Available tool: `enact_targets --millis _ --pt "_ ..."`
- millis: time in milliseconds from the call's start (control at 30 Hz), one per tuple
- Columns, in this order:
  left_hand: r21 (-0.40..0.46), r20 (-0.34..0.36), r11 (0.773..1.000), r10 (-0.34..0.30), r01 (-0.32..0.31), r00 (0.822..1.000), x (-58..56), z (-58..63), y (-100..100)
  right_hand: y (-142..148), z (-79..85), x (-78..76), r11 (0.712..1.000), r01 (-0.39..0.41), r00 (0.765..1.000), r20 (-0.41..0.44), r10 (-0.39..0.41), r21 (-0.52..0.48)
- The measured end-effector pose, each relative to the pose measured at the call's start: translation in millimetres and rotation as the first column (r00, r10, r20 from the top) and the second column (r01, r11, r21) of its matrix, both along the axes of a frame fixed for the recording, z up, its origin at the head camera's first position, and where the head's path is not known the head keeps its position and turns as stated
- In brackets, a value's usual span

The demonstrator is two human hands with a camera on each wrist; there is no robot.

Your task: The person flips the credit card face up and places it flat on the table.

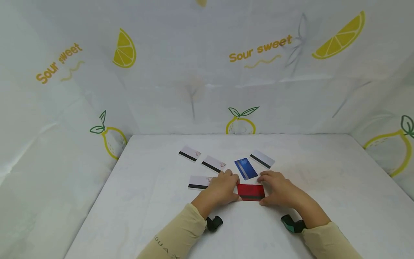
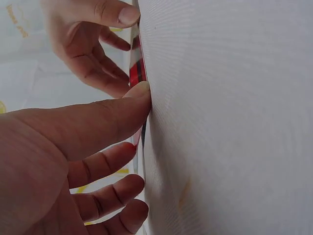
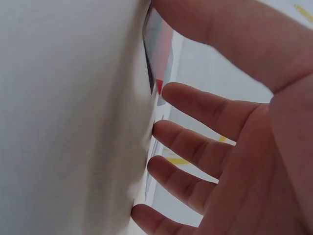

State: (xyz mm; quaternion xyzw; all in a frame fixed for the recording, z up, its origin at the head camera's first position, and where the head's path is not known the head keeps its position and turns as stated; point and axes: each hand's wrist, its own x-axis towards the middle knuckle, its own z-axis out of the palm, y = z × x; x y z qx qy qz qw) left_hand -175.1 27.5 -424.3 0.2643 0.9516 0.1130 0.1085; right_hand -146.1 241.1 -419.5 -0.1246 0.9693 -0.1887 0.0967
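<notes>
A red card with a dark stripe lies on the white table between both hands. My left hand holds it at its left end, thumb at the near corner and index fingertip at the far one. At its right end, my right hand holds the card the same way, thumb near and index finger far; its other fingertips touch the table. A blue card lies just beyond the red one. Left of my left hand, a white striped card is partly hidden by that hand.
Two more white cards with black stripes, one farther left and one nearer the middle, lie beyond the left hand. Another white card is right of the blue one. A lemon-printed white sheet walls the table's back and sides.
</notes>
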Motion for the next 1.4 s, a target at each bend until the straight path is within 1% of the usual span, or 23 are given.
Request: enact_targets --millis 267,467,733,900,1033,1200,1300,1400 --pt "0.021 0.008 1.000 -0.015 0.014 1.000 0.4 -0.6 0.6 2.7 2.5 -0.2 1.000 -0.003 1.000 0.018 0.003 -0.008" --pt "0.027 0.013 1.000 -0.012 0.012 1.000 1.3 0.6 0.4 1.8 1.9 -1.4 1.000 -0.015 1.000 -0.002 0.015 0.015" --pt "0.053 0.021 0.999 -0.004 0.003 1.000 1.6 -1.4 -2.0 -0.9 4.0 0.4 1.000 0.008 0.998 0.057 -0.008 0.006" --pt "0.048 0.010 0.999 -0.011 0.011 1.000 1.4 -0.3 -2.7 -2.6 6.8 2.5 1.000 0.013 0.998 0.064 -0.014 0.015" --pt "0.018 -0.017 0.999 -0.036 0.036 0.999 1.1 0.5 -3.1 -2.6 8.6 2.6 0.999 -0.013 0.999 0.031 0.012 0.033" --pt "-0.017 -0.070 0.997 -0.078 0.077 0.994 3.3 2.5 -5.7 -0.3 7.6 2.4 0.997 -0.056 0.997 -0.045 0.058 0.046" --pt "-0.020 -0.122 0.996 -0.092 0.090 0.988 3.4 1.9 -6.8 0.4 6.3 2.7 0.996 -0.071 0.991 -0.109 0.076 0.053" --pt "-0.014 -0.196 0.994 -0.105 0.104 0.975 3.2 3.5 -5.1 -2.5 5.7 4.2 0.994 -0.066 0.977 -0.195 0.081 0.083"
